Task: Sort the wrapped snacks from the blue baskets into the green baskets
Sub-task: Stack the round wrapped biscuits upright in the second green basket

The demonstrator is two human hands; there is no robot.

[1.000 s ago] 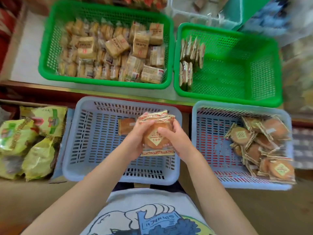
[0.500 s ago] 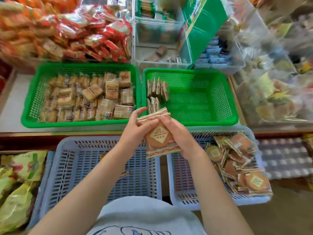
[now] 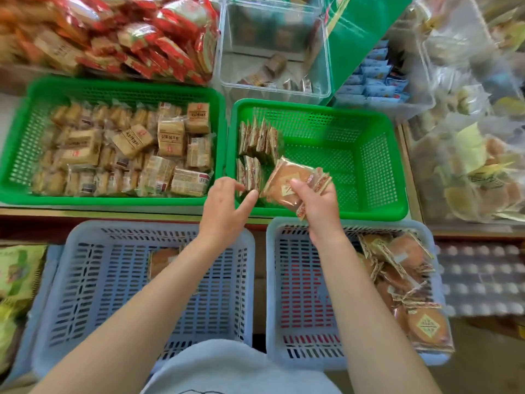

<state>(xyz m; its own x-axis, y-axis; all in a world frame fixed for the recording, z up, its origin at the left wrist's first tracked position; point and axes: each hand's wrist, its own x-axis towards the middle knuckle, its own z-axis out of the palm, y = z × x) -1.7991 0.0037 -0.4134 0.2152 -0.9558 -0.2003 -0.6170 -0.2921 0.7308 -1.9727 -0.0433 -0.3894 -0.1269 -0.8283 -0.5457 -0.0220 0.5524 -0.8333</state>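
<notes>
Right hand [image 3: 319,204] pinches round wrapped snacks [image 3: 295,184] over right green basket [image 3: 377,166]; left hand [image 3: 224,207] spread beside them.

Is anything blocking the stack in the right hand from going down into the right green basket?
Nothing visible: the stack of snacks already hangs over the right green basket, beside the upright packets.

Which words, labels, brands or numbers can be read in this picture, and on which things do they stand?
No text can be read for certain.
Square snack packs in the left green basket: dark print on tan labels, too blurred to read.
Round snack pack held by the right hand: diamond label, unreadable.
Round packs in the right blue basket: diamond labels, too small.
Green box: pale print, unreadable.
</notes>
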